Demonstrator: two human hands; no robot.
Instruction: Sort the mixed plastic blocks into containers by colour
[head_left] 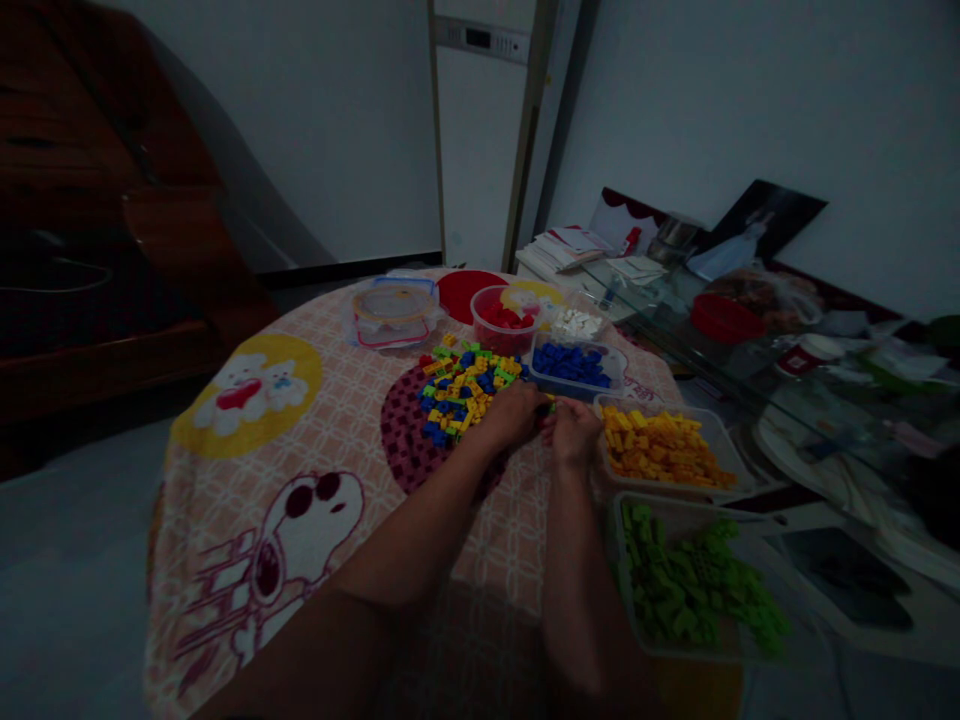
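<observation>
My left hand point(517, 410) and my right hand point(574, 432) meet in front of the blue tub, fingers curled and fingertips close together. Between them shows a bit of small toy building bricks point(553, 407), yellowish and green; the fingers cover most of it. Left of my hands lies a mixed pile of toy bricks point(469, 390) in yellow, blue, green and red, spread over a dark red round patch of the tablecloth point(405, 440). Blue bricks point(571, 365) fill a clear tub just beyond my hands. A clear tub of yellow-orange bricks point(664, 447) stands right beside my right hand.
Green bricks point(694, 580) sit in a clear tub at the near right. Farther back are a round tub of red bricks point(504, 316), a container of white bricks point(577, 322) and stacked lids point(396, 305). A cluttered glass-topped table point(720, 360) adjoins on the right.
</observation>
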